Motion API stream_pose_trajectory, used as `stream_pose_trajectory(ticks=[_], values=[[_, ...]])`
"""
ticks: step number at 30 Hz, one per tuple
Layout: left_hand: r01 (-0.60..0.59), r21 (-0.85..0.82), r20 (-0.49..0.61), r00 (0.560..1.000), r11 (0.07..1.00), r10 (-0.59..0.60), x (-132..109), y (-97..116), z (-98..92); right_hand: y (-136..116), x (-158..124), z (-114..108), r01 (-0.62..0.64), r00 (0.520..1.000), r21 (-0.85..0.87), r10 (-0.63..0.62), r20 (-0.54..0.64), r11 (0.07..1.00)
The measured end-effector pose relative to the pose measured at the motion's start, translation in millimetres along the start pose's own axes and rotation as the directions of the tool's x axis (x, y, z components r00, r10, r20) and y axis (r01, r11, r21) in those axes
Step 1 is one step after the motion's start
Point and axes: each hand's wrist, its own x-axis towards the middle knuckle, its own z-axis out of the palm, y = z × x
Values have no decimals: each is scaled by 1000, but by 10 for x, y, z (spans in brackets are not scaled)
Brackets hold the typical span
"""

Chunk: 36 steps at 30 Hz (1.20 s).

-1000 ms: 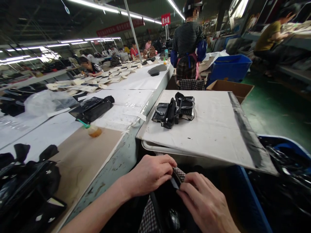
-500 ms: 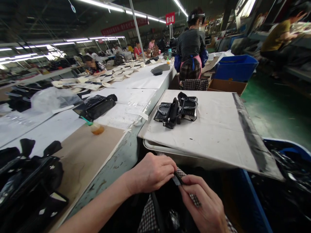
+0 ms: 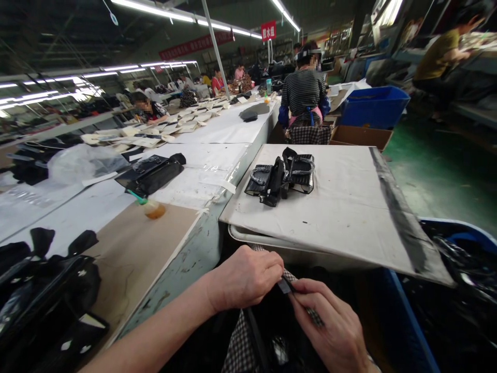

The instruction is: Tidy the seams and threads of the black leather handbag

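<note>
Low in the middle, my left hand [image 3: 248,277] and my right hand [image 3: 330,316] are close together. Each pinches a narrow black strip [image 3: 289,284] from one side. A small pale grey tab [image 3: 284,286] shows on the strip between my fingertips. Both hands' fingers are closed, and most of the strip is hidden by them. Below them lies dark material with a shiny spot [image 3: 278,348], too dim to make out. Brown-and-white checked cloth [image 3: 238,344] shows beneath and around my hands.
Ahead, small black handbags [image 3: 279,176] lie on a pale board [image 3: 341,207]. A squeeze bottle of amber liquid [image 3: 153,209] rests on the left bench, near black bag pieces [image 3: 46,295]. A blue bin [image 3: 411,321] stands at right. A co-worker [image 3: 305,93] is beyond the board.
My hands keep their grip on the strip and barely shift. The co-worker beyond the board has sunk lower. The whole view has tilted slightly.
</note>
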Motion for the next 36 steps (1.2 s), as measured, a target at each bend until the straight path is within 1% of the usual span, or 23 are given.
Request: stream_pose_trajectory(ticks=[5, 7, 10, 12, 15, 17, 20, 22, 25, 28, 29, 30, 32, 34, 36], values=[[-50, 69, 52, 998, 996, 46, 80, -44, 14, -5, 79, -34, 4, 999, 20, -4, -43, 1000], [-71, 81, 62, 996, 994, 66, 104, -67, 30, 1, 73, -29, -15, 999, 50, 17, -42, 999], [-49, 86, 59, 997, 995, 44, 135, -88, 53, 27, 29, 4, -134, 990, 113, 139, -37, 984], [-13, 76, 64, 998, 997, 8, 164, -87, 56, 57, -6, 31, -233, 971, 140, 238, -19, 962], [57, 54, 118, 991, 997, -63, 224, -68, 37, 110, -49, 54, -341, 940, 143, 339, 41, 929], [107, 35, 156, 981, 994, -112, 265, -53, 18, 137, -68, 51, -351, 933, 96, 339, 123, 931], [151, 5, 179, 972, 988, -150, 303, -38, -2, 149, -78, 29, -293, 919, 2, 281, 275, 956], [166, -1, 182, 970, 986, -163, 308, -33, -5, 141, -66, 14, -282, 904, -12, 269, 332, 959], [196, -6, 182, 964, 981, -192, 301, -27, -3, 125, -24, -2, -295, 888, 22, 266, 375, 955], [212, -9, 184, 961, 977, -207, 300, -19, -2, 118, 25, -34, -313, 890, 103, 254, 378, 944], [210, -4, 183, 961, 978, -205, 303, -15, -2, 117, 41, -56, -339, 883, 137, 265, 387, 931], [205, 2, 182, 963, 979, -202, 308, -12, -2, 117, 55, -83, -385, 862, 170, 288, 417, 907], [189, 13, 178, 966, 982, -188, 322, -3, -2, 114, 78, -156, -492, 788, 185, 345, 510, 851], [179, 19, 175, 968, 984, -180, 339, 8, -4, 104, 91, -235, -549, 710, 97, 401, 579, 830], [173, 18, 172, 970, 985, -173, 355, 22, -5, 86, 89, -299, -519, 657, -71, 451, 603, 852]])
